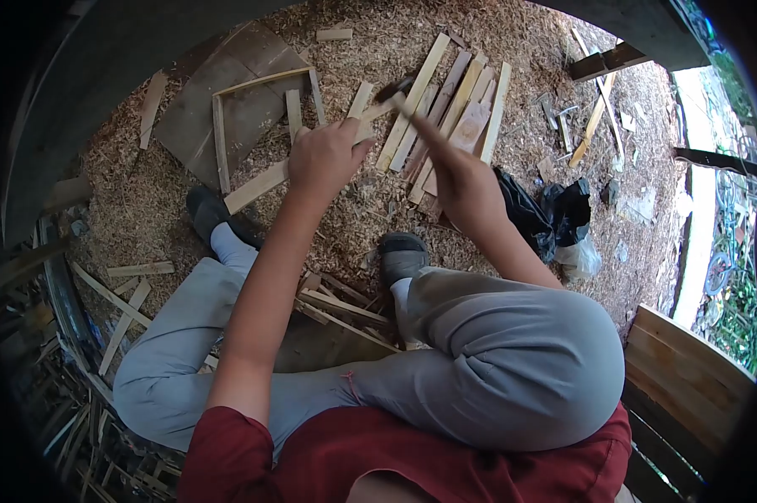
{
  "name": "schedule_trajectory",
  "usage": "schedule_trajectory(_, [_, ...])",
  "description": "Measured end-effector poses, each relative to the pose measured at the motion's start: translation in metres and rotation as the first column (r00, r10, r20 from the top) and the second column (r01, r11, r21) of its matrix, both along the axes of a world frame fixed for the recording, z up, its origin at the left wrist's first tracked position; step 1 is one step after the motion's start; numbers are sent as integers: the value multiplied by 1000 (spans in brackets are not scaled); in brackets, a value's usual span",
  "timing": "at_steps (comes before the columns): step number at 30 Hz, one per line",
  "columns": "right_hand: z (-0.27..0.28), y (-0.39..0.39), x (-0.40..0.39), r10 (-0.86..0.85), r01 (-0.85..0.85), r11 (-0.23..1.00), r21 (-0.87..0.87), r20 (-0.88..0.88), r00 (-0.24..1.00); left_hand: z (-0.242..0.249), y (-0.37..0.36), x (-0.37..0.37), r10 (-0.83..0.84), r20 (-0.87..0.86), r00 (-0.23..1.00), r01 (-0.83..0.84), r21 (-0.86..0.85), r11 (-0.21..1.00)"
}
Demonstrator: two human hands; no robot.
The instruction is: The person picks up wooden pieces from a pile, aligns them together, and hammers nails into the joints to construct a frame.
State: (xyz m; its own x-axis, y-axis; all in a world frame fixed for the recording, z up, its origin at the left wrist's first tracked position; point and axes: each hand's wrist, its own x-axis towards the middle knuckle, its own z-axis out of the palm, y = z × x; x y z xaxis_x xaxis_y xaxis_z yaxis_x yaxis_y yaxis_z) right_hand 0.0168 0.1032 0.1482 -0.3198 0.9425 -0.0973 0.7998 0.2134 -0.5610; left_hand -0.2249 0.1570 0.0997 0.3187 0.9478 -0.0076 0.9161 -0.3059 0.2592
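Note:
My right hand (pixel 472 191) is wrapped round the handle of a hammer (pixel 425 131). Its dark head is up by the far end of a light wooden strip (pixel 261 184). That strip slants from near my left shoe up to the right, and my left hand (pixel 324 158) grips it around its middle with bent fingers. Beyond my left hand, thin slats form part of a wooden frame (pixel 221 138), with a short upright slat (pixel 293 113) inside it. The fingertips of my left hand are partly hidden behind the hand.
Several wooden slats (pixel 420 101) lie side by side beyond the hammer. A dark flat board (pixel 185 126) rests on the shavings-covered ground under the frame. Black plastic bags (pixel 571 210) sit right of my right arm. Offcuts (pixel 345 302) lie between my legs, and another hammer-like tool (pixel 563 126) is farther right.

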Motion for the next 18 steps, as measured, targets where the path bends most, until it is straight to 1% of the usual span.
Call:
schedule_trajectory(1, [-3, -2, -4, -41, 75, 979, 190, -177, 983, 0, -2, -1, -7, -4, 1000, 7, -7, 1000])
schedule_trajectory(2, [-4, -3, -6, -46, 180, 915, 360, -351, 935, 0, -3, -1, -8, -5, 1000, 8, -11, 1000])
schedule_trajectory(3, [-4, -7, -7, -36, 137, 935, 327, -296, 954, -1, -3, -2, -5, -1, 1000, 5, 11, 1000])
schedule_trajectory(4, [-2, -6, -6, -34, 136, 933, 333, -294, 955, -1, -2, -1, -3, 4, 1000, 2, 36, 999])
schedule_trajectory(5, [1, -4, -5, -23, 33, 994, 104, -100, 995, -1, -2, 0, -4, 6, 1000, 3, 42, 999])
schedule_trajectory(6, [3, -4, -6, 34, -20, 988, -152, 86, 996, 0, -3, 0, -14, 40, 999, 12, 41, 999])
schedule_trajectory(7, [2, -2, -7, 36, -23, 988, -151, 88, 995, 0, -4, 0, -16, 76, 997, 13, 41, 999])
schedule_trajectory(8, [0, -2, -8, -11, 11, 1000, -9, -55, 998, -1, -3, -1, -13, 76, 997, 10, 37, 999])
schedule_trajectory(10, [-3, -7, -8, -56, 148, 958, 244, -347, 936, 2, -1, 0, 10, -1, 1000, -10, -45, 999])
schedule_trajectory(11, [-5, -11, -8, -63, 136, 966, 218, -310, 949, 2, -1, -1, 8, -2, 1000, -8, -42, 999])
schedule_trajectory(12, [-5, -9, -7, -62, 136, 965, 223, -310, 949, 2, -2, -1, -5, 23, 1000, 5, -27, 1000])
schedule_trajectory(13, [-5, -8, -5, -18, 33, 995, 90, -159, 987, 2, -2, 0, -18, 48, 999, 19, -11, 1000])
schedule_trajectory(14, [-5, -8, -4, 45, -45, 997, -63, -14, 999, 0, -3, 0, -23, 48, 999, 24, -9, 1000])
schedule_trajectory(15, [4, -5, -2, 40, -41, 999, -20, -29, 999, 1, -4, 0, -23, 32, 999, 23, 13, 1000])
schedule_trajectory(16, [3, -6, -4, 42, -43, 999, -21, -29, 999, 1, -5, 0, -21, 15, 1000, 21, 32, 999])
schedule_trajectory(18, [0, -12, -8, -95, 151, 971, 185, -283, 954, 3, -4, 0, -4, -1, 1000, 4, -9, 1000])
